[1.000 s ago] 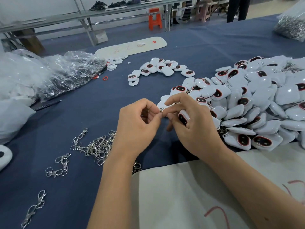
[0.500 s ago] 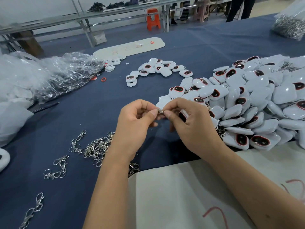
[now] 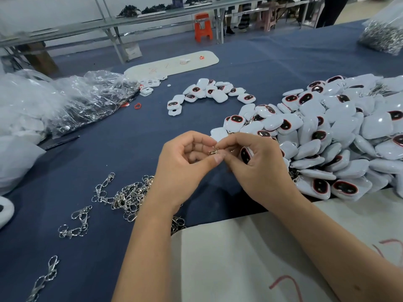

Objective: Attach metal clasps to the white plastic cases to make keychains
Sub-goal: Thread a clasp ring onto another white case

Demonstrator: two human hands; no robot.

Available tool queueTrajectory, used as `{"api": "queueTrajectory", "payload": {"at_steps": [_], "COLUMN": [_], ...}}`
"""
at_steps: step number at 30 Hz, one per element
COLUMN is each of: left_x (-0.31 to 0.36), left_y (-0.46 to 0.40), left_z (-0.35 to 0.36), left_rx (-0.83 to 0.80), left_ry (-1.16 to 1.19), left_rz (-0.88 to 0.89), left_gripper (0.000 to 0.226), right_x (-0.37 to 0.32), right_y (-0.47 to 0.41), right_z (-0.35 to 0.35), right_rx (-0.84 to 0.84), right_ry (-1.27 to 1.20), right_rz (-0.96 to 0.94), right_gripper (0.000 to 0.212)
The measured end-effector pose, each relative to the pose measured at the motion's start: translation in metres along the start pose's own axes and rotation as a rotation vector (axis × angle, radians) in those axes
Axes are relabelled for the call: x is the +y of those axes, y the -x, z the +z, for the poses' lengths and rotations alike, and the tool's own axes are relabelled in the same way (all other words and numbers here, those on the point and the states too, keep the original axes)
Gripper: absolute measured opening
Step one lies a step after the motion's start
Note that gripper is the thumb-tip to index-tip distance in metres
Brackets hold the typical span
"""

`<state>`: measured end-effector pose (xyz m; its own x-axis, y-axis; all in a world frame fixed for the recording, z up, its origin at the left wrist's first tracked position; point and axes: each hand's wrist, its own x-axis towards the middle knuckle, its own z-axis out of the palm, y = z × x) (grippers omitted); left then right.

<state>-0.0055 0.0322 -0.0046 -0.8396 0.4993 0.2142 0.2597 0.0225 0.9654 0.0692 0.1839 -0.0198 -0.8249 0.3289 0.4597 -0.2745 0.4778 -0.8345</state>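
Observation:
My left hand (image 3: 185, 168) pinches a small metal clasp (image 3: 212, 151) between thumb and forefinger. My right hand (image 3: 257, 171) meets it fingertip to fingertip and holds a white plastic case (image 3: 246, 154) with a dark red-rimmed window in its curled fingers. The clasp is mostly hidden by the fingers. A big heap of white cases (image 3: 340, 136) lies to the right on the blue table. Loose metal clasps (image 3: 126, 197) lie in a pile to the left of my left forearm.
A smaller curved row of cases (image 3: 209, 92) lies further back. Crumpled clear plastic bags (image 3: 72, 101) sit at the left, a bag of metal parts (image 3: 383, 35) at the far right. A beige sheet (image 3: 250, 258) covers the near table edge, another beige sheet (image 3: 172, 64) lies at the back.
Both hands stay together at the clasp; my left fingers have opened out slightly around it and the clasp shows more between the fingertips. The view has shifted a little.

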Motion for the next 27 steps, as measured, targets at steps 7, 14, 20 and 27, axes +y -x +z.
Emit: {"api": "queueTrajectory", "payload": {"at_steps": [7,14,20,27], "left_x": [0.0,0.0,-0.005,-0.007], "left_y": [0.0,-0.001,-0.005,-0.006], "left_z": [0.0,0.011,0.006,0.003], "left_rx": [0.024,0.096,0.141,0.269], "left_ry": [-0.11,-0.297,-0.119,-0.098], "left_rz": [0.046,0.135,0.07,0.053], "left_gripper": [0.021,0.019,0.015,0.02], "right_x": [-0.002,0.0,0.0,0.002], "right_y": [0.0,0.0,-0.002,-0.002], "right_z": [0.001,0.003,0.001,0.0], "right_rx": [0.009,0.014,0.094,0.172], "right_ry": [0.0,0.033,0.018,0.168], "right_rz": [0.008,0.011,0.04,0.008], "right_gripper": [0.012,0.011,0.011,0.016]}}
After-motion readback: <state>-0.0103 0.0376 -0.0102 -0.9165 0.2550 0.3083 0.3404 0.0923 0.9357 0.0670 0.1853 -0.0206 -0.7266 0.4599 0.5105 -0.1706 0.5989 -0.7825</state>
